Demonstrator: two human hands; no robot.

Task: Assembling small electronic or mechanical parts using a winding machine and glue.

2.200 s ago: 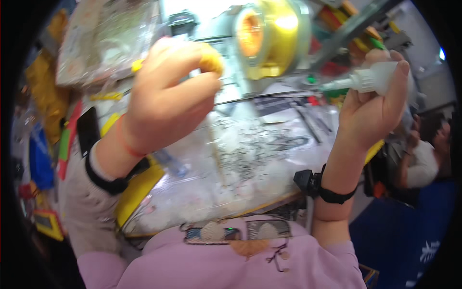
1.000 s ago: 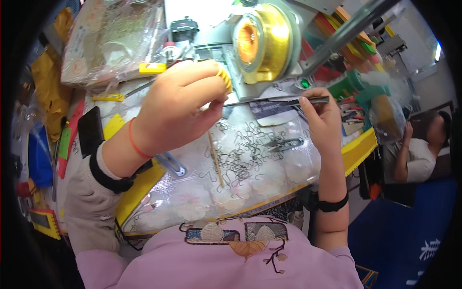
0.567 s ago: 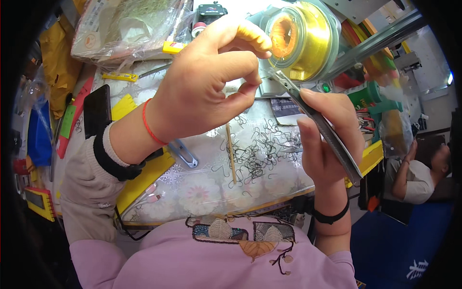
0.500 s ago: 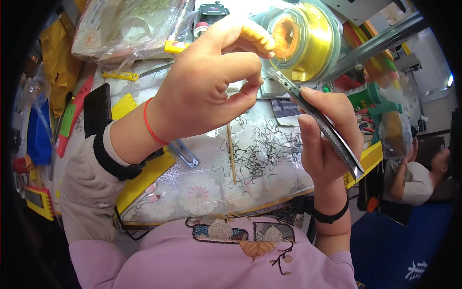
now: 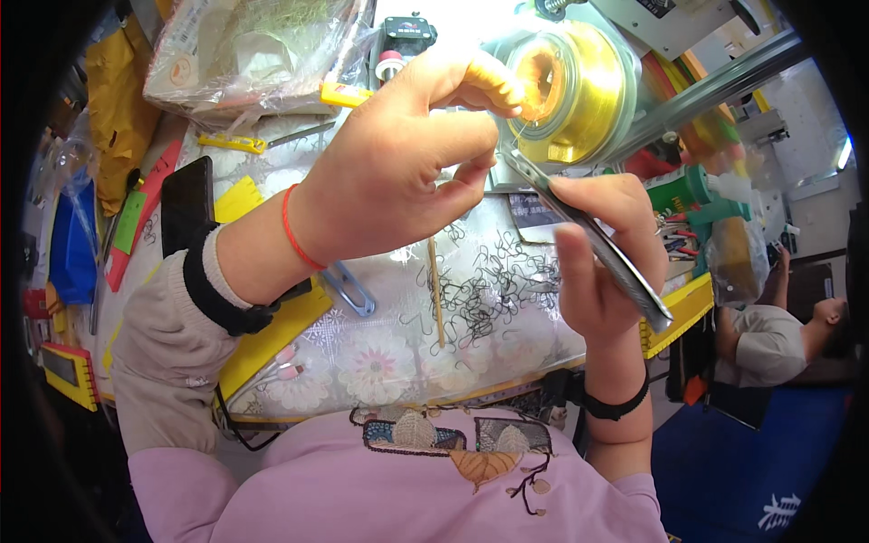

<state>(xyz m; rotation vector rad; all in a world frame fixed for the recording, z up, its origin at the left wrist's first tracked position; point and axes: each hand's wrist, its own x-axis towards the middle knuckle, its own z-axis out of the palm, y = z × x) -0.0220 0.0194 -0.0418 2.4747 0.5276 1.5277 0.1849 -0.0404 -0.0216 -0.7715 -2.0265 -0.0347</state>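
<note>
My left hand is raised over the table, its thumb and index finger pinched together. Whatever lies in that pinch is too small to make out; a faint thin strand shows near the fingertips. Close beside it on the right, my right hand grips a slim silver-and-black metal tool, whose narrow tip points up and left toward the left fingertips. Below both hands, a loose heap of small dark hooks is spread on the tabletop, with a thin wooden stick along its left side. Behind them stands a spool of yellow line.
A plastic-wrapped box lies at the back left. Around my left forearm are a yellow cutter, a dark phone and a metal clip-like tool. A green bottle stands at the right; a seated person is farther off.
My right hand and its tool have shifted slightly left, closer to my left hand. The left hand keeps its pinch. The view has moved a little, and the person at the right has changed posture.
</note>
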